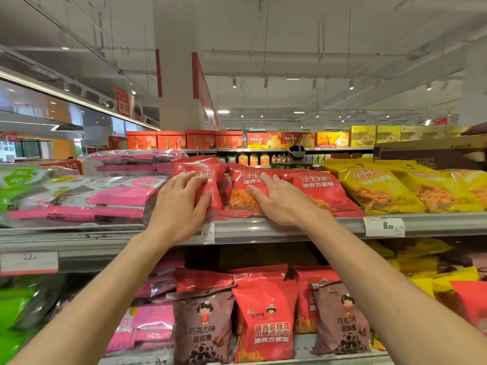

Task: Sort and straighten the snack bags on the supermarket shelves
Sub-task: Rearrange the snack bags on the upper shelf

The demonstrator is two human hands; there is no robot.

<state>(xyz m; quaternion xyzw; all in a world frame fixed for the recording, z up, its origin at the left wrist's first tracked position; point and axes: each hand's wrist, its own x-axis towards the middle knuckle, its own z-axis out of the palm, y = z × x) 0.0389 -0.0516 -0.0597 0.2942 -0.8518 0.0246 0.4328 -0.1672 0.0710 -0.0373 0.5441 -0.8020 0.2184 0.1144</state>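
Both arms reach up & fwd to the top shelf (263,229). L hand (181,204) lies palm-down on a red snack bag (208,180) at approx 12 o'clock, fingers spread over its face, thumb hooked round the near right edge, so a light grasp. R hand (279,200) rests flat on the next red bag (243,192) just to the right, fingers straight, pressing, not clenched. More red bags (324,188) lie touching at 1 o'clock, yellow bags (376,188) at 2–3 o'clock, pink packs (105,201) at 9–10 o'clock. Price tags (384,227) on shelf edge. Lower shelf at 6 o'clock: upright red bag (266,320) betw two brown choc bags (203,327), partly hidden by forearms.
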